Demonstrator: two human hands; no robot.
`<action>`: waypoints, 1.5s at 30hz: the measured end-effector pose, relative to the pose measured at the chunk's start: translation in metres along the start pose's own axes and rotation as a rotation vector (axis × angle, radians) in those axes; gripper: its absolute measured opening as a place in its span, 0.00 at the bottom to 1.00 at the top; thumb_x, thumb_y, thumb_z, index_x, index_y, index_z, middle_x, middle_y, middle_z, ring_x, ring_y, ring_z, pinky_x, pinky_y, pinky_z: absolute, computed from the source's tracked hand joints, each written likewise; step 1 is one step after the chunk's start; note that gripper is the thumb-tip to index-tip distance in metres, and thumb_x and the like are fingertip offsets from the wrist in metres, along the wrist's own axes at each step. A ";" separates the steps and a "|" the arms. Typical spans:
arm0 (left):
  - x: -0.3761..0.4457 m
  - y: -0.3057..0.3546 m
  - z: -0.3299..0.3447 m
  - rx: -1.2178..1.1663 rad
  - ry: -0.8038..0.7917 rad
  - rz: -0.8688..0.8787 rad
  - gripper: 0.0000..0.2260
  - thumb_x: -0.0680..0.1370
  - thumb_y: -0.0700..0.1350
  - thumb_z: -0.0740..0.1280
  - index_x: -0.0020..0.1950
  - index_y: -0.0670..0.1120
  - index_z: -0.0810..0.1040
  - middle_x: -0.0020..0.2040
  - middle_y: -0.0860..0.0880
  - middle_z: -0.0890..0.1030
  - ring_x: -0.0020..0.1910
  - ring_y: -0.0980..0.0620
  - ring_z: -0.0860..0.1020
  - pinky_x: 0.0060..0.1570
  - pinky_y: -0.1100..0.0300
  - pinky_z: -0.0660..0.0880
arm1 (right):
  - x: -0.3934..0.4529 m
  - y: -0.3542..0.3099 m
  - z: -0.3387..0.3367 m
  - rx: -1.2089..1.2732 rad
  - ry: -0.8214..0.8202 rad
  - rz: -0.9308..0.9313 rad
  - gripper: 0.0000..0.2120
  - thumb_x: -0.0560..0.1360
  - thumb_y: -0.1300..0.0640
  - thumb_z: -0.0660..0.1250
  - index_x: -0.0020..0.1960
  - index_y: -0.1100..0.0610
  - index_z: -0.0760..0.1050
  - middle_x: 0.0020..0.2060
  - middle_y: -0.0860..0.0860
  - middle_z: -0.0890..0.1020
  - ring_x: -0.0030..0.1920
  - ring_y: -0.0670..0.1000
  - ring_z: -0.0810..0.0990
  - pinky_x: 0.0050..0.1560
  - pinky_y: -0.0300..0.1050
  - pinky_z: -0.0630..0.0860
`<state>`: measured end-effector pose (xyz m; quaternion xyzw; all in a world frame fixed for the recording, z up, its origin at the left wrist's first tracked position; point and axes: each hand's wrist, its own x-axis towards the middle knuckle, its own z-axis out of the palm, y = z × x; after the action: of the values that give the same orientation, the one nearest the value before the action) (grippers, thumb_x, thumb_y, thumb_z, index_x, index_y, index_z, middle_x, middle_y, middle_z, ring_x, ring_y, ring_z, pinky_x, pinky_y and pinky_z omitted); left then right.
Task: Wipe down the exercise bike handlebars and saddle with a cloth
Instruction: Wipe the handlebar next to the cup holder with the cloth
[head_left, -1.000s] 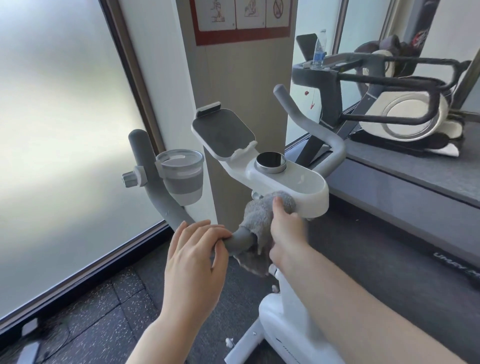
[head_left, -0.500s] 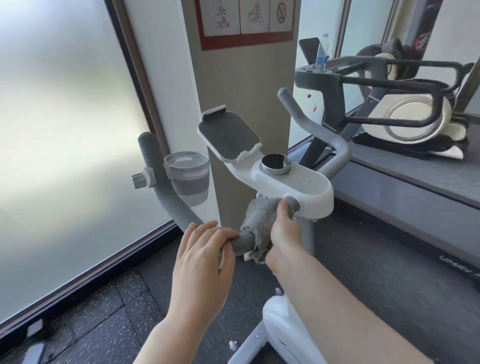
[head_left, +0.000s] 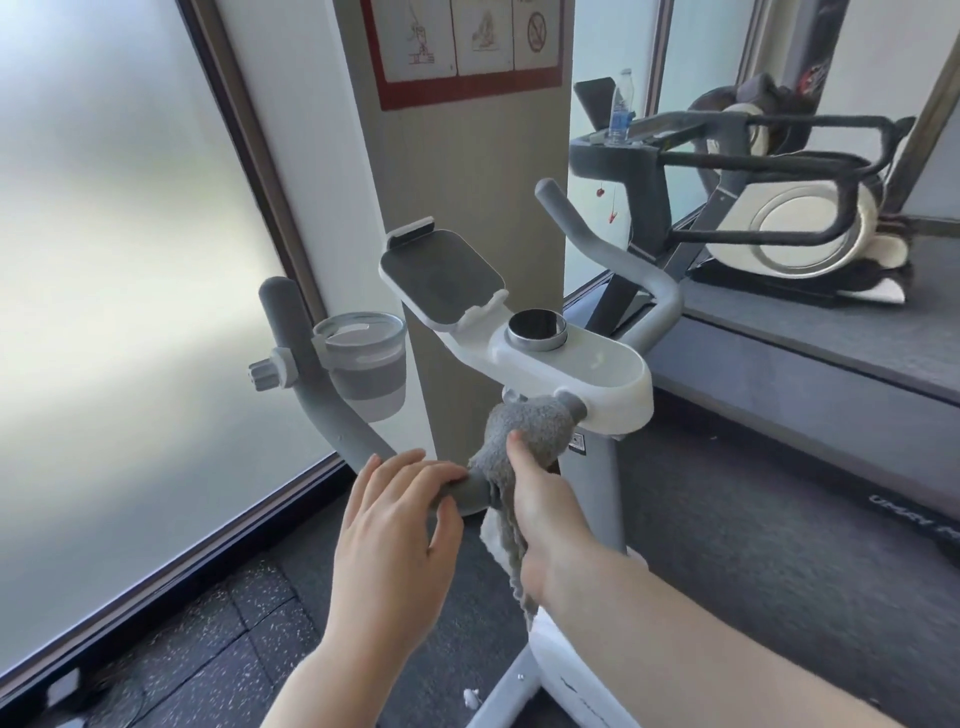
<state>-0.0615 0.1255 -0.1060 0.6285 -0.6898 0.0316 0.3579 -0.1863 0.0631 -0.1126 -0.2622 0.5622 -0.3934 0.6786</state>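
A white exercise bike stands before me with grey handlebars (head_left: 317, 415) that curve up on the left and right of a white console (head_left: 587, 369). My left hand (head_left: 395, 525) grips the lower bend of the left bar. Just to its right, my right hand (head_left: 545, 509) holds a grey fluffy cloth (head_left: 524, 431) wrapped round the bar where it meets the console, thumb pressed on top. A tail of the cloth hangs down below my wrist. The saddle is out of view.
A grey cup (head_left: 363, 364) sits in a holder clamped to the left bar. A tablet tray (head_left: 441, 275) tilts up from the console. A beige pillar (head_left: 467, 208) stands right behind, frosted glass on the left, another exercise machine (head_left: 795, 223) on a raised platform at right.
My right hand has slid the cloth a little along the bar, from close under the console toward my left hand. My left hand keeps its grip on the bend.
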 end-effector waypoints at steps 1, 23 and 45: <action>0.000 -0.001 -0.001 -0.001 -0.004 0.003 0.13 0.76 0.49 0.57 0.53 0.54 0.80 0.52 0.61 0.80 0.62 0.56 0.72 0.70 0.53 0.62 | -0.002 0.006 0.001 0.017 0.012 -0.011 0.28 0.75 0.35 0.61 0.58 0.59 0.75 0.50 0.58 0.82 0.50 0.57 0.81 0.58 0.51 0.75; -0.003 -0.002 0.000 -0.043 -0.002 0.035 0.12 0.74 0.46 0.61 0.55 0.53 0.79 0.54 0.62 0.79 0.62 0.58 0.73 0.70 0.52 0.61 | 0.019 -0.049 -0.008 0.385 0.088 -0.104 0.13 0.78 0.44 0.62 0.49 0.54 0.75 0.47 0.54 0.82 0.46 0.55 0.81 0.58 0.56 0.77; -0.010 0.005 0.000 -0.049 -0.001 -0.013 0.12 0.73 0.44 0.64 0.55 0.51 0.80 0.54 0.60 0.80 0.62 0.56 0.73 0.70 0.51 0.64 | 0.005 -0.037 -0.003 0.207 0.118 -0.055 0.21 0.76 0.37 0.60 0.46 0.56 0.71 0.47 0.51 0.81 0.46 0.53 0.79 0.51 0.50 0.78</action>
<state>-0.0663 0.1348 -0.1089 0.6240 -0.6866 0.0121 0.3729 -0.1978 0.0388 -0.0864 -0.1823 0.5501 -0.4827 0.6566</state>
